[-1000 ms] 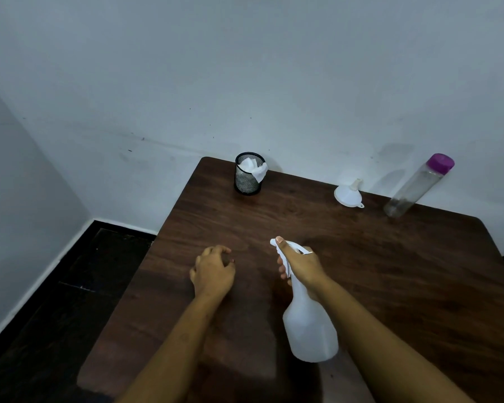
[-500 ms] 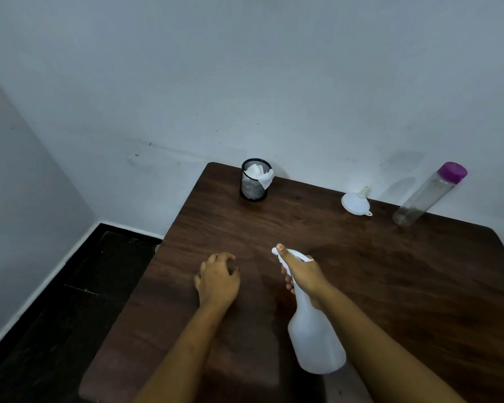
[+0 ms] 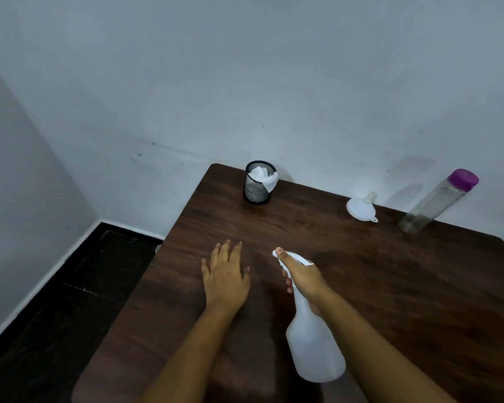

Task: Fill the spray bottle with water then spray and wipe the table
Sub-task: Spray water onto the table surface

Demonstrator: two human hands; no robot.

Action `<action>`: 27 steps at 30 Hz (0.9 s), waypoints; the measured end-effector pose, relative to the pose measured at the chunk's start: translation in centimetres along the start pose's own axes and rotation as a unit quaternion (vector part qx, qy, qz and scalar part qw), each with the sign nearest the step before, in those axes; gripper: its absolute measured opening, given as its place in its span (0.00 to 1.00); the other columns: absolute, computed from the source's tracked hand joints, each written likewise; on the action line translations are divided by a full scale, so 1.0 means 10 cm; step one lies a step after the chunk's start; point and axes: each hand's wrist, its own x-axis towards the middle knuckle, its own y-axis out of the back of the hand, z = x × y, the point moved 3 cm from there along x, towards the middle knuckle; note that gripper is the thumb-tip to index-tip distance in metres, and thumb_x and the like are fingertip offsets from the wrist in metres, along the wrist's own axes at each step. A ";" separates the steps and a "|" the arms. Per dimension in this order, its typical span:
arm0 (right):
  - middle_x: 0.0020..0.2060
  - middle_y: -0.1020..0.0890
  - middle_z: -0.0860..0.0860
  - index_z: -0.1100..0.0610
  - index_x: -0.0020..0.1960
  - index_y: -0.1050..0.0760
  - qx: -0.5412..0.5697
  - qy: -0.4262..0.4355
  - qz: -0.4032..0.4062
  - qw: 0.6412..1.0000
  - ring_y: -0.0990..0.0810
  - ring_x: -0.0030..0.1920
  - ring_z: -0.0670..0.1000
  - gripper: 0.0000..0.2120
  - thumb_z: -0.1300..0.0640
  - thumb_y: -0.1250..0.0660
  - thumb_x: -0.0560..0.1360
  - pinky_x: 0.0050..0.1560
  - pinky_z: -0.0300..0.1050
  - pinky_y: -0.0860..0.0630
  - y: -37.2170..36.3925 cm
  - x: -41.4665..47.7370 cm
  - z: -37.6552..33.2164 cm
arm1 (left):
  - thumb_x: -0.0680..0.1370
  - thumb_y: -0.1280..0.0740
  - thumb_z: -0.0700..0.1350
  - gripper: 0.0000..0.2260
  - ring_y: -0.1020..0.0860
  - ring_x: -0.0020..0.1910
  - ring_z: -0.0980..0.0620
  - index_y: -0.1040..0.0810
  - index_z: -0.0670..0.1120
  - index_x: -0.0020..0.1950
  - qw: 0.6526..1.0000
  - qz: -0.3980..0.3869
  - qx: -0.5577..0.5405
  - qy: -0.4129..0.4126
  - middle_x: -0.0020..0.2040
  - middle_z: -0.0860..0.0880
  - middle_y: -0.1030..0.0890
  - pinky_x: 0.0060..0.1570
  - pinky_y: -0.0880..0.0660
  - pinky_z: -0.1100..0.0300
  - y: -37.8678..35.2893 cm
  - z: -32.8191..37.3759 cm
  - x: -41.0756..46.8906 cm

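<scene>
Both bare forearms reach forward from the lower edge of the frame. The left hand (image 3: 226, 276) is held palm down, fingers (image 3: 234, 252) straight and slightly spread. The right hand (image 3: 303, 279) grips the neck of a spray bottle (image 3: 314, 350), thumb stretched forward along its head, fingers curled underneath.

2 pale grey walls (image 3: 245, 82) meet in a corner well left of the left hand (image 3: 226, 274). Dark floor (image 3: 56, 315) with white skirting (image 3: 131, 228) lies below it. Under the hand, a dark wooden table (image 3: 390, 271) stands against the far wall.
</scene>
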 end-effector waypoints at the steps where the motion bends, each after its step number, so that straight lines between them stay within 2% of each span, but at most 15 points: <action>1: 0.36 0.21 0.52 0.55 0.43 0.23 0.008 0.002 0.005 1.000 0.23 0.36 0.48 0.18 0.39 0.34 0.73 0.37 0.41 0.24 0.01 0.00 0.00 | 0.80 0.42 0.52 0.26 0.53 0.78 0.50 0.46 0.54 0.77 1.000 0.001 0.000 0.002 0.78 0.51 0.46 0.74 0.54 0.45 0.00 0.00 0.01; 7: 0.36 0.20 0.52 0.50 0.44 0.23 0.028 0.039 -0.061 0.997 0.21 0.35 0.48 0.08 0.46 0.33 0.75 0.32 0.37 0.23 0.02 -0.06 -0.06 | 0.80 0.40 0.51 0.27 0.54 0.78 0.50 0.46 0.54 0.77 1.000 -0.005 -0.008 0.007 0.78 0.50 0.47 0.74 0.56 0.44 0.01 0.02 -0.01; 9: 0.36 0.22 0.52 0.50 0.48 0.21 0.033 0.051 -0.057 0.997 0.23 0.34 0.48 0.07 0.48 0.33 0.76 0.32 0.38 0.24 0.01 -0.06 -0.04 | 0.80 0.40 0.52 0.27 0.54 0.78 0.50 0.47 0.54 0.77 1.000 -0.005 -0.004 0.008 0.78 0.50 0.47 0.74 0.56 0.44 -0.01 0.02 -0.01; 13: 0.38 0.22 0.50 0.48 0.57 0.21 0.023 0.077 -0.040 0.996 0.26 0.35 0.47 0.11 0.49 0.32 0.75 0.34 0.39 0.25 -0.02 -0.05 0.00 | 0.80 0.41 0.53 0.29 0.55 0.78 0.50 0.50 0.55 0.78 1.000 -0.004 0.009 0.006 0.79 0.50 0.48 0.73 0.56 0.43 -0.05 0.02 0.00; 18: 0.45 0.18 0.52 0.51 0.65 0.26 -0.001 0.056 -0.077 0.995 0.19 0.40 0.47 0.20 0.52 0.31 0.74 0.38 0.36 0.23 0.02 -0.01 0.02 | 0.80 0.42 0.53 0.31 0.58 0.78 0.50 0.56 0.55 0.78 1.000 -0.002 0.021 0.002 0.79 0.50 0.51 0.73 0.57 0.42 -0.07 0.05 0.01; 21: 0.46 0.18 0.53 0.53 0.64 0.26 0.002 0.037 -0.077 0.996 0.18 0.39 0.47 0.18 0.58 0.32 0.74 0.33 0.33 0.25 0.03 -0.01 0.01 | 0.80 0.42 0.53 0.32 0.59 0.78 0.49 0.57 0.55 0.78 1.000 -0.001 0.028 0.002 0.79 0.50 0.52 0.73 0.57 0.42 -0.09 0.06 0.01; 24: 0.45 0.17 0.52 0.51 0.63 0.24 -0.019 0.040 -0.027 0.999 0.21 0.33 0.46 0.19 0.57 0.33 0.73 0.38 0.39 0.22 0.03 0.02 0.05 | 0.80 0.42 0.54 0.32 0.59 0.78 0.49 0.57 0.55 0.78 1.000 -0.003 0.029 0.003 0.79 0.50 0.52 0.73 0.58 0.41 -0.11 0.08 0.02; 27: 0.48 0.19 0.51 0.44 0.62 0.24 -0.025 0.066 -0.030 0.997 0.24 0.33 0.46 0.18 0.55 0.34 0.73 0.41 0.41 0.23 0.00 0.00 0.03 | 0.80 0.41 0.54 0.32 0.59 0.78 0.49 0.57 0.55 0.78 1.000 -0.002 0.031 0.004 0.79 0.50 0.52 0.73 0.58 0.41 -0.11 0.08 0.02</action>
